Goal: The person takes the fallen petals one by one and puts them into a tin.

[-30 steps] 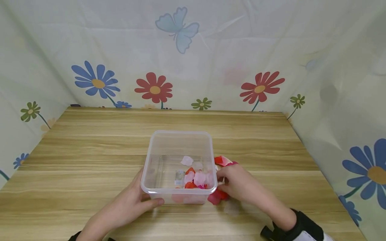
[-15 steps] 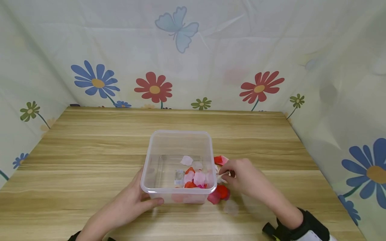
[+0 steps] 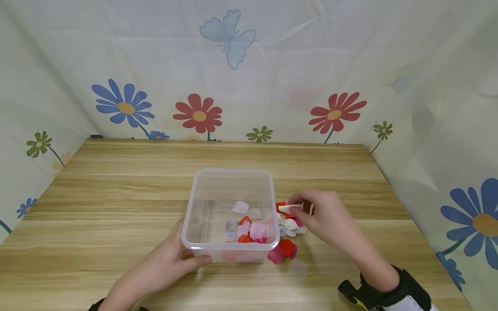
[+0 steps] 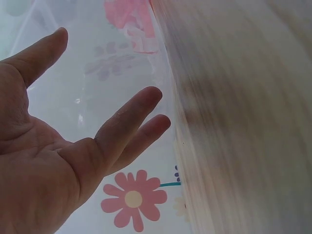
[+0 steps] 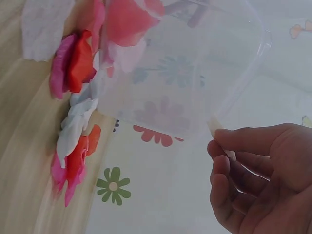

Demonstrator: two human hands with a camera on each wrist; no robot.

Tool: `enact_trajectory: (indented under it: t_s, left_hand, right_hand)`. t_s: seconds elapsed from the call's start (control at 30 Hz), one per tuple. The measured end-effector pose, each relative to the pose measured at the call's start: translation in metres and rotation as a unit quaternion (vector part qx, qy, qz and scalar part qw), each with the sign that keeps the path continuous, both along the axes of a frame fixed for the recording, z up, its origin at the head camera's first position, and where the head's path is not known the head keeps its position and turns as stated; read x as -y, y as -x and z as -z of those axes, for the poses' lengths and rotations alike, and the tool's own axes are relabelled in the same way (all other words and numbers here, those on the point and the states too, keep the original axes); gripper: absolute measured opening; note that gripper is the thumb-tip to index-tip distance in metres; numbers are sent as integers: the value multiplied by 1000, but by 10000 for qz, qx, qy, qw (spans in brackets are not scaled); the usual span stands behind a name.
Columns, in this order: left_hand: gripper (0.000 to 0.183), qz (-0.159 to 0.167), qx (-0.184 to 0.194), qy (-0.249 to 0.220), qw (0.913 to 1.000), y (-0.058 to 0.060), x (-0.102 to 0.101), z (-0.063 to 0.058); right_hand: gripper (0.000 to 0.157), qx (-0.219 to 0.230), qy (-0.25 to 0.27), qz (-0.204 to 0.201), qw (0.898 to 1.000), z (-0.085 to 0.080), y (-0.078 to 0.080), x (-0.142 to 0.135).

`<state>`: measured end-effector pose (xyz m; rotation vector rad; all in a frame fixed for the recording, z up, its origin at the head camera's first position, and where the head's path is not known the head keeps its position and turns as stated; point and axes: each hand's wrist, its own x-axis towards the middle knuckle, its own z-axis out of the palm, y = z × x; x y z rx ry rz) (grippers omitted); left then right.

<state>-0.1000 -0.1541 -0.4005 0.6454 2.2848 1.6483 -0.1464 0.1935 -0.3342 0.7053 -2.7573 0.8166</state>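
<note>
A clear plastic box (image 3: 231, 246) stands on the table with pink, white and red flower petals (image 3: 257, 230) gathered toward its right side. My left hand (image 3: 167, 259) rests against the box's left side, the thumb by its front wall; in the left wrist view its fingers (image 4: 129, 117) are spread and fairly straight. Just past the box's right edge, my right hand (image 3: 324, 211) pinches a cream-white petal (image 5: 214, 126) between thumb and fingertips, raised above the table. White petals (image 3: 292, 227) and red ones (image 3: 287, 248) lie beside the box, below this hand.
A pale translucent petal (image 3: 298, 268) lies apart, nearer the front. The wood-grain table (image 3: 136, 181) meets a flower-printed cloth (image 3: 264, 73) at the back and both sides. A small dark object (image 3: 96, 136) sits at the far left corner.
My right hand has drawn up and to the right out of the petal pile, bringing the cream-white petal and uncovering the white petals beneath. The left hand and the box stay put.
</note>
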Motion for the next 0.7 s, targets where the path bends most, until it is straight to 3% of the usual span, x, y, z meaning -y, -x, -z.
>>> enact_trajectory:
  t_s: [0.3,0.53,0.7]
  left_hand:
    - [100,69,10,-94,9999,1,-1,0]
    - [100,82,19,-119,9999,1,-1,0]
    - [99,130,40,-220,9997,1,-1,1]
  right_hand:
    - [17,-585,692,55,9959,-11,-1,5]
    - [20,-679,1060,-394,9913,-12,-1,15]
    - [23,-636,1051,-821,9890,-10,-1,22]
